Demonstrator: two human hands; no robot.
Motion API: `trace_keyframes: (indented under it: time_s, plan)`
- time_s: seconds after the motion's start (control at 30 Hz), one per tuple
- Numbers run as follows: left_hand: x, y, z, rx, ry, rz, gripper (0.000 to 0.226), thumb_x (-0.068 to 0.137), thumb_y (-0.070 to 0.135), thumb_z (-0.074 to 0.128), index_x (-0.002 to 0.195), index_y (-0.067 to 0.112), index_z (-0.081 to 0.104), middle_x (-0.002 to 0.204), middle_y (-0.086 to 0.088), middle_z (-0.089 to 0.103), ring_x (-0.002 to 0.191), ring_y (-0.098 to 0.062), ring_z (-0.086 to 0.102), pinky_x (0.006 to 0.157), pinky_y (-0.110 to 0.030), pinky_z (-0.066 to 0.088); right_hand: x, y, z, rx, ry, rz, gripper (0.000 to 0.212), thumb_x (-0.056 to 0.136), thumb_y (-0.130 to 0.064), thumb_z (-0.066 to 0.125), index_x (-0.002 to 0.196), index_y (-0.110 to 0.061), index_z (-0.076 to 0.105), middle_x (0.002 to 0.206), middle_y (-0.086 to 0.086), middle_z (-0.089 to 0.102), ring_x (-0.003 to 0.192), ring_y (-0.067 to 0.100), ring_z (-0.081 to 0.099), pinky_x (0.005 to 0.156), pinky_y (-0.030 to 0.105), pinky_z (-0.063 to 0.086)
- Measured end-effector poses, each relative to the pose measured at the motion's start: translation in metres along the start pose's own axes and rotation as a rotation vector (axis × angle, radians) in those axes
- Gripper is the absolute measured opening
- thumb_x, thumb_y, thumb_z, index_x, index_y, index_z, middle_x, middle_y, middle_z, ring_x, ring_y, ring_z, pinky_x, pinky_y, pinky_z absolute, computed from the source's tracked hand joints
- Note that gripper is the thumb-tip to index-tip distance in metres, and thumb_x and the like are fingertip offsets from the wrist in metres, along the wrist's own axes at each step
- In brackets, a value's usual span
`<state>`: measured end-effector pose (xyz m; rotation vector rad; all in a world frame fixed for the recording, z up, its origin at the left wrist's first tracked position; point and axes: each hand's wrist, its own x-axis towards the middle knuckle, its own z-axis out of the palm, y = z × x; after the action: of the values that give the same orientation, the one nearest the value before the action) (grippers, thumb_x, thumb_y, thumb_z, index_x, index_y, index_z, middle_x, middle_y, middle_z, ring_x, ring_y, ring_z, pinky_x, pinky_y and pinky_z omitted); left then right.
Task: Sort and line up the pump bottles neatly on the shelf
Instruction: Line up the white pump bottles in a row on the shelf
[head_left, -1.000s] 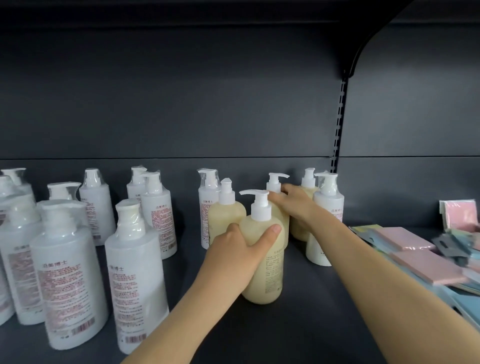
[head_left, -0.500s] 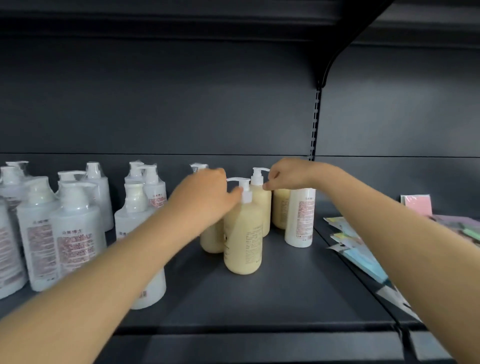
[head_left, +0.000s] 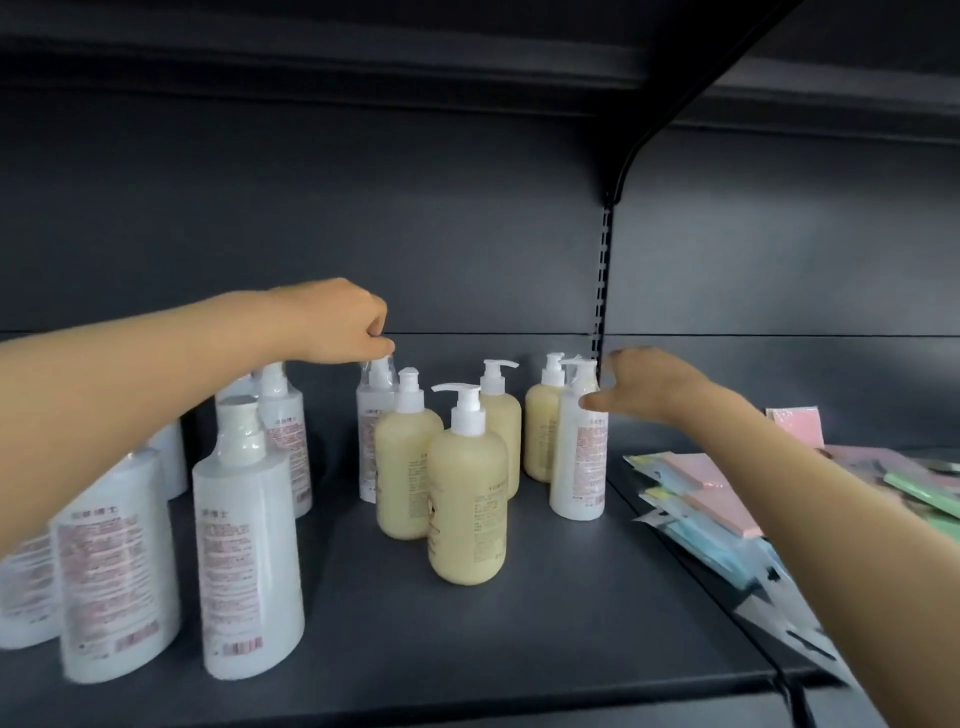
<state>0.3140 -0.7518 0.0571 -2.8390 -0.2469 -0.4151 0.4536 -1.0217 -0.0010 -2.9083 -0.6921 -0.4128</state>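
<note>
Several cream-yellow pump bottles stand mid-shelf, the nearest one in front of the others. My left hand reaches over them and pinches the wrapped pump top of a white bottle behind the left yellow bottle. My right hand is spread beside another white bottle at the group's right end. Its thumb touches that bottle's shoulder, and the fingers are not curled round it. More white bottles stand in a loose cluster at the left.
The dark shelf has bare floor in front of the yellow bottles. Flat pink, blue and green packets lie on the neighbouring shelf at the right. A slotted upright and a bracket divide the two bays.
My left hand left the front yellow bottle and rose to pinch the white bottle's top behind it. My right hand opened and shifted right, off the pump heads, to the right white bottle.
</note>
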Motion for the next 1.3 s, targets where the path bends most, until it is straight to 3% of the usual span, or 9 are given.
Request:
trace_keyframes:
  time_s: [0.1,0.23,0.33,0.43,0.67,0.83,1.07,1.17,1.3]
  plan:
    - [0.016,-0.007,0.008,-0.020,-0.014,0.041,0.027,0.089,0.044,0.047,0.094,0.021,0.059,0.101,0.002,0.061,0.095,-0.019,0.056,0.087,-0.040,0.049,0.008,-0.001,0.011,0.131,0.040,0.030,0.056,0.085,-0.050,0.057,0.108,0.002,0.057,0.109,0.014,0.062,0.099,0.029,0.058,0.079,0.036,0.046]
    - [0.034,-0.013,0.019,0.013,-0.040,0.096,0.027,0.090,0.043,0.047,0.095,0.019,0.058,0.101,0.002,0.062,0.096,-0.018,0.056,0.086,-0.040,0.050,0.017,-0.005,0.032,0.357,0.046,0.025,0.031,0.085,-0.045,0.061,0.090,-0.016,0.051,0.087,-0.001,0.056,0.086,0.020,0.053,0.064,0.027,0.038]
    - [0.044,-0.016,0.023,0.039,-0.053,0.119,0.027,0.090,0.042,0.046,0.096,0.019,0.058,0.100,0.003,0.061,0.096,-0.018,0.056,0.085,-0.040,0.050,0.021,-0.004,0.049,0.566,0.072,0.057,0.034,0.084,-0.042,0.063,0.104,-0.017,0.051,0.092,-0.004,0.058,0.088,0.017,0.056,0.061,0.022,0.040]
    - [0.053,-0.019,0.023,0.049,-0.035,0.143,0.027,0.090,0.041,0.046,0.095,0.018,0.059,0.099,0.003,0.062,0.095,-0.017,0.055,0.085,-0.039,0.050,0.021,-0.005,0.064,0.764,0.125,0.076,0.036,0.087,-0.038,0.061,0.114,-0.015,0.051,0.103,0.001,0.062,0.094,0.017,0.060,0.070,0.027,0.046]
    - [0.071,-0.033,0.034,-0.087,0.001,0.094,0.031,0.091,0.039,0.047,0.103,0.012,0.057,0.104,-0.002,0.064,0.096,-0.022,0.058,0.085,-0.036,0.049,0.010,-0.019,0.066,0.823,0.340,0.080,0.018,0.086,-0.030,0.063,0.086,-0.023,0.046,0.082,-0.003,0.056,0.072,0.011,0.055,0.057,0.024,0.040]
    - [0.085,-0.041,0.058,-0.217,-0.062,0.055,0.043,0.091,0.045,0.046,0.114,0.010,0.053,0.115,-0.004,0.060,0.106,-0.023,0.054,0.091,-0.037,0.046,0.002,-0.034,0.051,1.084,0.507,0.103,0.013,0.081,-0.023,0.067,0.083,-0.024,0.054,0.082,0.004,0.062,0.075,0.023,0.060,0.070,0.036,0.049]
    - [0.100,-0.044,0.078,-0.175,-0.236,0.158,0.044,0.092,0.047,0.044,0.095,0.005,0.057,0.095,-0.009,0.058,0.081,-0.021,0.049,0.071,-0.030,0.038,0.008,-0.061,0.026,1.162,0.521,0.034,0.022,0.065,-0.035,0.065,0.085,-0.028,0.058,0.073,-0.004,0.062,0.065,0.014,0.060,0.060,0.029,0.045]
    - [0.102,-0.043,0.084,-0.249,-0.254,0.160,0.047,0.090,0.046,0.049,0.095,0.000,0.058,0.097,-0.017,0.066,0.075,-0.021,0.052,0.067,-0.029,0.040,0.012,-0.062,0.029,1.151,0.499,0.026,0.015,0.076,-0.024,0.072,0.082,-0.024,0.058,0.059,-0.014,0.061,0.050,0.000,0.056,0.055,0.026,0.040]
    - [0.104,-0.049,0.090,-0.427,-0.269,0.137,0.042,0.088,0.039,0.058,0.091,-0.003,0.056,0.102,-0.024,0.066,0.084,-0.033,0.067,0.074,-0.039,0.053,0.013,-0.062,0.033,1.126,0.510,0.039,0.011,0.081,-0.017,0.068,0.079,-0.016,0.057,0.064,-0.004,0.058,0.058,0.015,0.054,0.060,0.029,0.042]
